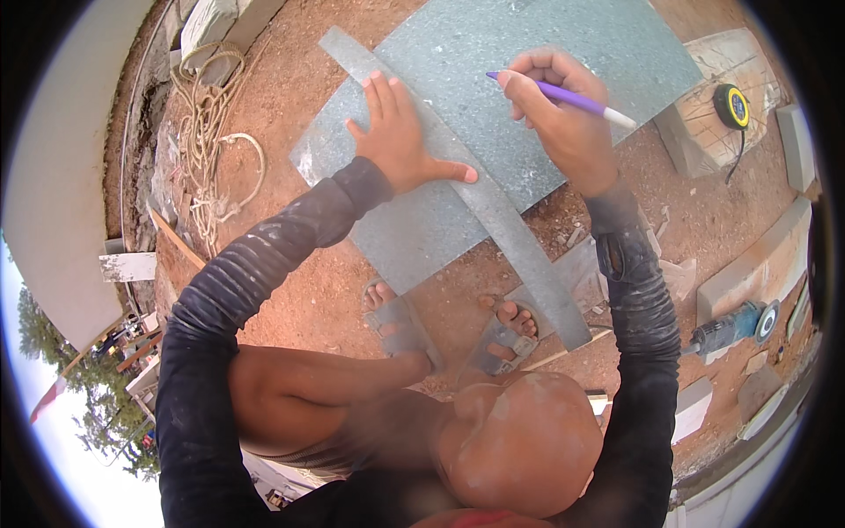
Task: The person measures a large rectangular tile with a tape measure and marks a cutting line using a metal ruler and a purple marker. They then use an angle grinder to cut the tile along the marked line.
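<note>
A large grey-green stone slab [572,53] lies flat in front of me. Across it runs a long, narrow grey stone strip [519,231], slanting from the far left to the near right and reaching past the slab's near edge. My left hand [393,141] is spread on the strip, fingers apart, with the thumb pointing right along it. Over the slab, to the right of the strip, my right hand [563,114] pinches a purple pen [576,97] with a white end. The pen's tip points left and sits close to the slab; whether it touches I cannot tell.
Coiled rope [204,132] lies on the reddish ground at the left. On a pale stone block [691,132] at the right rests a yellow-black tape measure [731,106]. An angle grinder [735,330] lies farther down, among stone offcuts. My sandalled feet [506,339] are at the slab's near edge.
</note>
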`<state>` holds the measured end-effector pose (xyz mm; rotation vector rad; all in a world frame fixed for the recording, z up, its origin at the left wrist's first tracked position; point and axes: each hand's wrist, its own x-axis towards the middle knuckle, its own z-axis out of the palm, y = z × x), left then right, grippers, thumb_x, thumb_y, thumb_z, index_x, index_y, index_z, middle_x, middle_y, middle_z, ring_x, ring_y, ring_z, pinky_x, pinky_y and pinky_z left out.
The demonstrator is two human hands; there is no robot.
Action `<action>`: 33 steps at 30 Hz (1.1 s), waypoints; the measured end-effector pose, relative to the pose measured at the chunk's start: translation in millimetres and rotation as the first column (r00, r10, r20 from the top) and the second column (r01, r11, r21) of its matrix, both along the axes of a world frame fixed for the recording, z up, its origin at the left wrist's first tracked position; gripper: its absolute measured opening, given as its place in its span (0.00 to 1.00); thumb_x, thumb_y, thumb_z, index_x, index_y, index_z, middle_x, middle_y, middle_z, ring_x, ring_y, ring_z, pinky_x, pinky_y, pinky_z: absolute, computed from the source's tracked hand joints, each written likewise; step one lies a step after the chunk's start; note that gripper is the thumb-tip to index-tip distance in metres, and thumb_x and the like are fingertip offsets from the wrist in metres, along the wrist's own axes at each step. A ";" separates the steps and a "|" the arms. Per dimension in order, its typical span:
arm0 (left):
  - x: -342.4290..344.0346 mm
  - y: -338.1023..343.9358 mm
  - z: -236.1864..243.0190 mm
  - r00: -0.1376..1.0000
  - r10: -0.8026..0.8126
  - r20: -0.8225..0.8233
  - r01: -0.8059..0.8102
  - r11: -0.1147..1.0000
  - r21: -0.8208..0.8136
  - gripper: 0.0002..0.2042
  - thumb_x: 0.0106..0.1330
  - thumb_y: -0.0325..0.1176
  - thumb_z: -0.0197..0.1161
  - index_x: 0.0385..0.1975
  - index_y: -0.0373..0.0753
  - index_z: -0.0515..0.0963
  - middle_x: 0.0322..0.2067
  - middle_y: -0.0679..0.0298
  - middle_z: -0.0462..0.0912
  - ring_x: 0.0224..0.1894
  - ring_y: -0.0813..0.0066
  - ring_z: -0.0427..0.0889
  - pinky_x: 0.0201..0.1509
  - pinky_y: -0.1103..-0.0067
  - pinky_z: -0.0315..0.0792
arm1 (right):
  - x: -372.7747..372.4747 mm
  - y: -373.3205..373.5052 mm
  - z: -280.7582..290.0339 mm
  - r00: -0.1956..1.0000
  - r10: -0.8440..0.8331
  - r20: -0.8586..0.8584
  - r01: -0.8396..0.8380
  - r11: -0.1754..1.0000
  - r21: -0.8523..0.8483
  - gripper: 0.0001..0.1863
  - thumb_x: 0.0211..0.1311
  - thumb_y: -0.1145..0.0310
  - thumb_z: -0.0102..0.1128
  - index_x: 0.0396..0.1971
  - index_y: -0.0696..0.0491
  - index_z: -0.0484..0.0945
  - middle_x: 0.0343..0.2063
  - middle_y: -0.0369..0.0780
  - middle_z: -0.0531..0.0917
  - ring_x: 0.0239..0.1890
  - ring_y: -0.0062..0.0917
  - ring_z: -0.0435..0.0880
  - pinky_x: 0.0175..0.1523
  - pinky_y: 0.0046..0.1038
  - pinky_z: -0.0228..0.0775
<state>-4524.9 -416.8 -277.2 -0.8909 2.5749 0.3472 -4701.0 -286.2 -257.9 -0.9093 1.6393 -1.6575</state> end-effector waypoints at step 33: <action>-4.1 -0.1 1.4 1.000 -0.028 -0.006 0.028 1.000 0.008 0.76 0.32 0.79 0.66 0.65 0.14 0.39 0.66 0.24 0.34 0.72 0.32 0.32 0.60 0.33 0.47 | 7.9 -179.7 -81.8 0.909 0.131 -0.395 -0.084 0.987 0.135 0.23 0.51 0.48 0.66 0.17 0.55 0.81 0.18 0.42 0.84 0.24 0.31 0.85 0.36 0.29 0.78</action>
